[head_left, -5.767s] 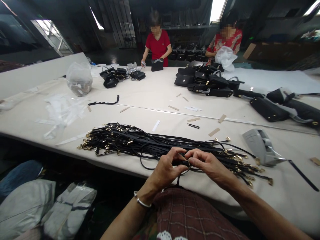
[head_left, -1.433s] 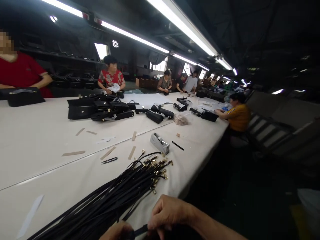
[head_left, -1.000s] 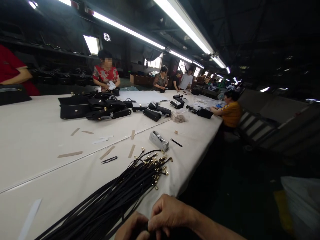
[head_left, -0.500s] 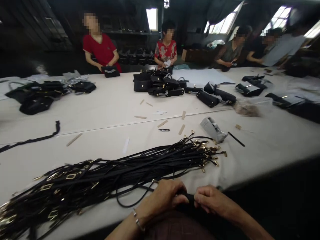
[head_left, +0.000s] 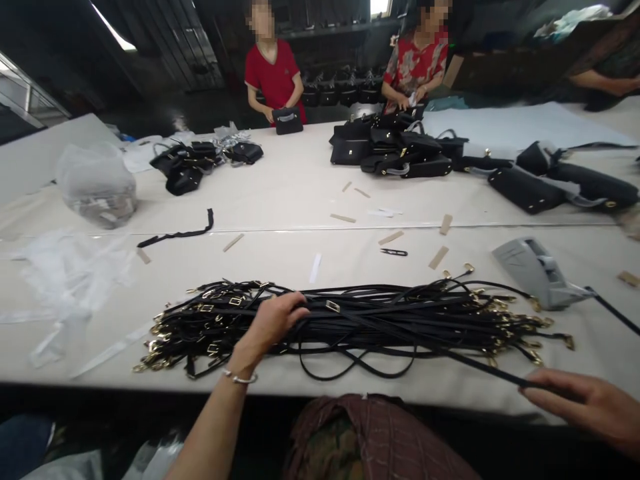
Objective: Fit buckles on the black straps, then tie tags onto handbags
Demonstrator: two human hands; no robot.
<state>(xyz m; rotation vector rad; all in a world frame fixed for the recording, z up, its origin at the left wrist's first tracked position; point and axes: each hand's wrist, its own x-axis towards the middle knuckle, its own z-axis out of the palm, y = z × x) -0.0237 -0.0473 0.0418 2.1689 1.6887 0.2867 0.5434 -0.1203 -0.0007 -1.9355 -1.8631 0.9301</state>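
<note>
A long heap of thin black straps [head_left: 370,320] with gold buckles and clasps lies across the near side of the white table [head_left: 300,193]. My left hand [head_left: 274,321] rests on the heap near its left half, fingers curled over the straps. My right hand [head_left: 583,403] is far out at the lower right, its fingers pinching the end of one black strap [head_left: 480,367] that stretches from the heap to it.
A grey tape dispenser [head_left: 535,270] sits right of the heap, small black snips [head_left: 394,252] and tan paper strips beyond it. Black bags [head_left: 395,150] are piled at the back; two people stand across the table. Clear plastic bags [head_left: 97,187] lie at left.
My hands, together at my lap half a second ago, have parted: the left has gone onto the heap, the right has drawn one strap out to the right. My view swung left.
</note>
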